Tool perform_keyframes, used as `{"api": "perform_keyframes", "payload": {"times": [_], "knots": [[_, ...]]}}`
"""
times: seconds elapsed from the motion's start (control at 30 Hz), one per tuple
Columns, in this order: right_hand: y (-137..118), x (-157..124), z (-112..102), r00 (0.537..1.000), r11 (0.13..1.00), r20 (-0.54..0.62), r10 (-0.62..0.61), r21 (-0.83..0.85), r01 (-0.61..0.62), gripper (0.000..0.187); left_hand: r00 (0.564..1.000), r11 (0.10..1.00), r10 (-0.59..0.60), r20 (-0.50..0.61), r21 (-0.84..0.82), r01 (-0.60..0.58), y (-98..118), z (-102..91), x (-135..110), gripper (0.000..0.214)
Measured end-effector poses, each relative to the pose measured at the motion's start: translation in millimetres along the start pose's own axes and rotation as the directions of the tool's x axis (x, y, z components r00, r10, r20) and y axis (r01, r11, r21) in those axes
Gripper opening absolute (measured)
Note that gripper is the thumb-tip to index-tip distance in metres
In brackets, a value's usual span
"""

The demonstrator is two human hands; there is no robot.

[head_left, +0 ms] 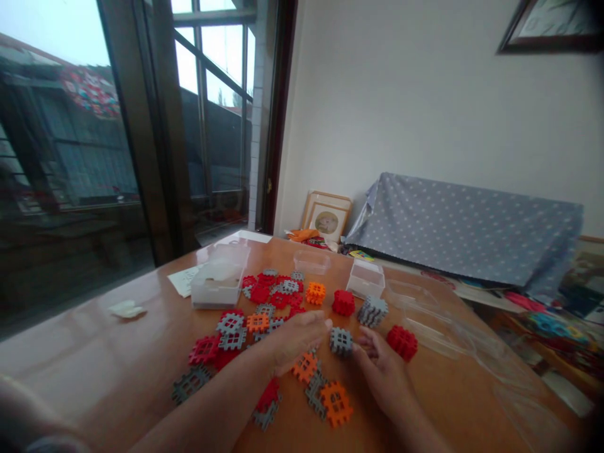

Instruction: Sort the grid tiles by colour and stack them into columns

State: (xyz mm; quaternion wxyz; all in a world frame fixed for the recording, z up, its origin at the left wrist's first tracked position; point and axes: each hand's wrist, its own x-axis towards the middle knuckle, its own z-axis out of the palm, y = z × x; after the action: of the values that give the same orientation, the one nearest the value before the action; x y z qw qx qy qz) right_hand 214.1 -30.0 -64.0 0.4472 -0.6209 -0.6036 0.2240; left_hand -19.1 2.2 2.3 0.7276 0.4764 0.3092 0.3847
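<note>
Pale wall (425,113) fills my feed at 1 o'clock, dark-framed glass doors (70,157) at 10. Brown table (155,346) runs 4 to 8. Spotted blue-grey cloth (462,220) hangs at 3. Loose notched tiles (233,339), red, grey and orange, spread at 7, some overlapping, left forearm reaching across them. Clear plastic trays (438,330) at 4, translucent white box (214,296) at 8.

Left hand (299,336) at 6: fingers stretched straight, nothing visible in its grasp. Right hand (381,360) at 5: fingers half-curled, thumb apart from them, nothing gripped that I can see. Small grey stack (340,341) sits between both hands, right thumb at its edge; actual contact, I can't tell.

Clock recentred on that stack: taller grey stack (372,311) between 1 and 2, red stack (343,302) at 12, orange stack (315,293) at 11, second red stack (402,343) at 3, near my right fingers. Single orange tile (336,402) at 6.
</note>
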Motion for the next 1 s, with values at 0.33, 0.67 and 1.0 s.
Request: {"api": "perform_keyframes", "payload": {"times": [0.33,0.67,1.0], "knots": [[-25.0,-18.3,0.5,0.988,0.995,0.125,-0.091,-0.021,0.095,0.035,0.919,0.528,0.321,-0.229,0.849,0.027,55.2,-74.2,-11.8,0.036],[-52.0,-33.9,2.2,0.946,0.980,0.298,-0.128,-0.108,0.166,0.034,0.959,0.046,0.219,-0.179,0.984,0.173,37.4,-82.4,-10.0,0.022],[-52.6,-34.9,2.9,0.948,0.982,0.290,-0.133,-0.092,0.166,0.032,0.950,0.083,0.245,-0.192,0.981,0.176,41.2,-78.9,-8.9,0.020]]}}
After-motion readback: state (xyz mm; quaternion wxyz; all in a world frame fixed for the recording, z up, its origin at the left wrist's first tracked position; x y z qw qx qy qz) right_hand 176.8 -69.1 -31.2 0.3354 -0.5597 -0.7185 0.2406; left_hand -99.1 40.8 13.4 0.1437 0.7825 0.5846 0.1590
